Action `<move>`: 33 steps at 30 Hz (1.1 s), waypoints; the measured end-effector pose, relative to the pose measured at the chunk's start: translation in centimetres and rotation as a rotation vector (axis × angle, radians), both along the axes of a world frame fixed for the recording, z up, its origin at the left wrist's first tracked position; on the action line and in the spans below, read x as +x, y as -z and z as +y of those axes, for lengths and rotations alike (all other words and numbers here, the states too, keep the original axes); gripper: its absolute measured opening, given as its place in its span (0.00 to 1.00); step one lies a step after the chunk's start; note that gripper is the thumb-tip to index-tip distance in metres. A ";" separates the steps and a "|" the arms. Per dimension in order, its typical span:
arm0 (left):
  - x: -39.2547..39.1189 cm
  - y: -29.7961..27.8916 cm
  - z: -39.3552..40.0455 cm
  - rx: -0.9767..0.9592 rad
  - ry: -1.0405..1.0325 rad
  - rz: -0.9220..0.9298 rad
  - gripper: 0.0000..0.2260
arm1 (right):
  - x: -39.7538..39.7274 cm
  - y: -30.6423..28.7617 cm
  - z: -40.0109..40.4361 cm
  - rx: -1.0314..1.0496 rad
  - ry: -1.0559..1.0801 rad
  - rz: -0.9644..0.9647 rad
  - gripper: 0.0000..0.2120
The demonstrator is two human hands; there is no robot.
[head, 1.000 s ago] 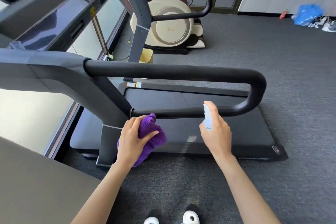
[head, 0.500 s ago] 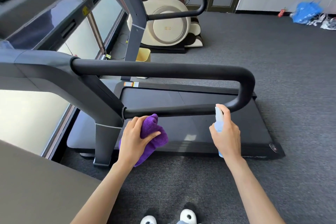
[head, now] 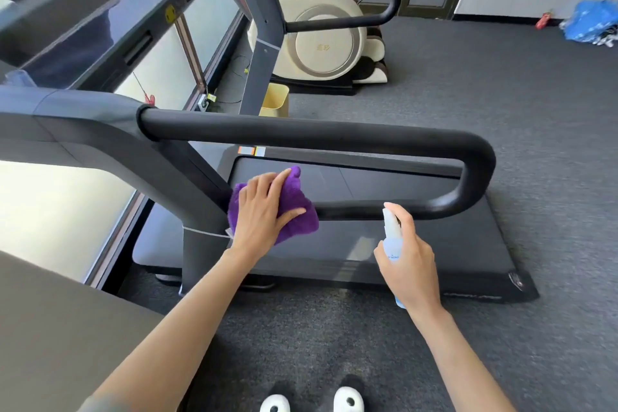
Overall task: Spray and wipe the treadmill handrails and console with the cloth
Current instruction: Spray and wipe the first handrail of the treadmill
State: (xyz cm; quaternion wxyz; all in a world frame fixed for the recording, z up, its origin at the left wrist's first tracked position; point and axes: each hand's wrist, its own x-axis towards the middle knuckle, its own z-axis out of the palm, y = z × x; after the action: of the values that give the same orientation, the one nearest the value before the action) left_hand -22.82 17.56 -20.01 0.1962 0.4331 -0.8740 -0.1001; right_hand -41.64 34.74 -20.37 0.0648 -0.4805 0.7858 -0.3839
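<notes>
Left hand: the left hand (head: 264,207) presses a purple cloth (head: 294,207) against the near handrail's (head: 334,134) lower bar, fingers spread flat over the fabric.
Right hand: the right hand (head: 409,261) grips a clear spray bottle (head: 392,237) upright, forefinger on top of the nozzle, just below that bar.
Bottle contents: pale blue liquid.
Bin: a yellow bin (head: 275,100) stands beyond the treadmill deck (head: 434,244); contents hidden.

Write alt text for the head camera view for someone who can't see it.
A person's left hand presses a purple cloth against the lower bar of a black treadmill handrail, while the right hand grips a small spray bottle beside the bar. A cream massage chair stands behind on grey carpet.
</notes>
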 end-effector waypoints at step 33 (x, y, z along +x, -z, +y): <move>-9.6 2.3 0.3 0.036 -0.163 -0.199 0.25 | -1.2 -0.1 -2.1 -0.026 -0.040 -0.053 0.34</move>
State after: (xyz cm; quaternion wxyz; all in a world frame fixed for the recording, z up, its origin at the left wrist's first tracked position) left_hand -32.38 17.81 -22.34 0.1081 0.5139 -0.8492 -0.0563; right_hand -42.85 32.61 -20.24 0.0873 -0.4865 0.7691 -0.4053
